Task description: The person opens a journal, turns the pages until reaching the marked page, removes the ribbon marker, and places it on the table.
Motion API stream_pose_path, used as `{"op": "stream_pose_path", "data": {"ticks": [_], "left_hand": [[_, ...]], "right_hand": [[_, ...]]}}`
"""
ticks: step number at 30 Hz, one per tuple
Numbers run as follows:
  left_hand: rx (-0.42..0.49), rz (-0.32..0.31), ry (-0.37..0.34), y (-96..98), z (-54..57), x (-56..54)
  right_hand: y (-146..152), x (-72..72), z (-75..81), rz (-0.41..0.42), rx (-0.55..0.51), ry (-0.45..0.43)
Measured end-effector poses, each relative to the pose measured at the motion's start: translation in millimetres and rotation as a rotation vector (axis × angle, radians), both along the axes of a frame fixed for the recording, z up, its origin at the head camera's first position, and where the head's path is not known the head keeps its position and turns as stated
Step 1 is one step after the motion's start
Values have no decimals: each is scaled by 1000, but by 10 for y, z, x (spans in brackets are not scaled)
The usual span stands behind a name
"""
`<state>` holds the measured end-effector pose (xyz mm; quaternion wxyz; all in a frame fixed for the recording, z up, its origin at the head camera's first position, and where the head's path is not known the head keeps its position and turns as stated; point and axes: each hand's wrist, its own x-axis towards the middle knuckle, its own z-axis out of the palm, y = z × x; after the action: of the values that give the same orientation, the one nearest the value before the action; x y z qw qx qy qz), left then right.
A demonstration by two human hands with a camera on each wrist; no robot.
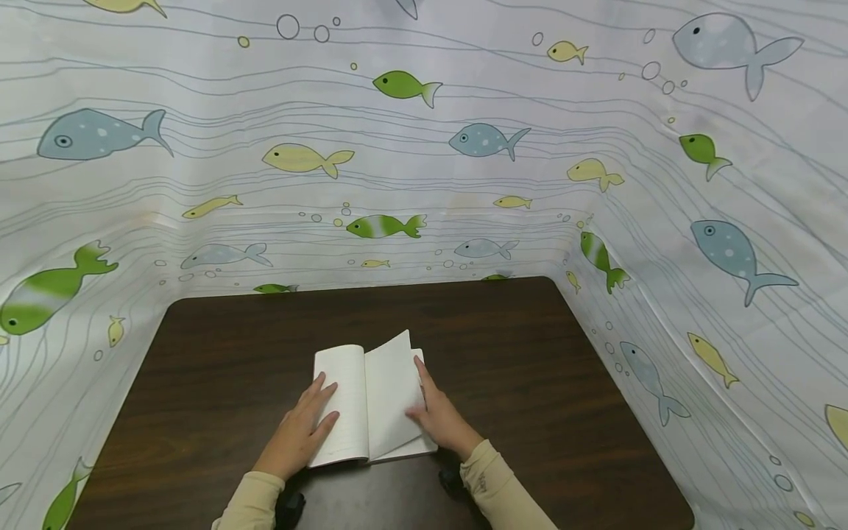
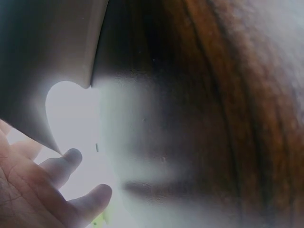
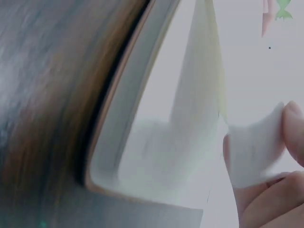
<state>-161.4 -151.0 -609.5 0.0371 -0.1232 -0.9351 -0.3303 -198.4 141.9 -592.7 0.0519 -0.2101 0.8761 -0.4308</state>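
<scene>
A white notebook lies open on the dark wooden table, its left page faintly ruled. My left hand rests on that left page with its fingers spread. On the other side, my right hand pinches the outer edge of a page that stands partly raised, its top corner tilted above the sheets below. In the right wrist view the page bends between the thumb and the fingers. The left wrist view shows left fingertips at the edge of the notebook, against bright glare.
The brown table has rounded corners and extends around the notebook. A white fabric backdrop printed with fish rises behind the table and along both sides. Dark wrist devices sit below both wrists.
</scene>
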Motion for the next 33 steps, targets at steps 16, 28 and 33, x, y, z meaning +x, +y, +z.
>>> {"op": "stream_pose_path", "data": {"ticks": [16, 28, 33], "left_hand": [[10, 0, 16, -9, 4, 16], [21, -11, 33, 2, 7, -4], [53, -22, 50, 0, 6, -1]], "right_hand": [[-152, -5, 66, -88, -192, -119], [-422, 37, 42, -25, -229, -57], [-543, 76, -23, 33, -257, -105]]}}
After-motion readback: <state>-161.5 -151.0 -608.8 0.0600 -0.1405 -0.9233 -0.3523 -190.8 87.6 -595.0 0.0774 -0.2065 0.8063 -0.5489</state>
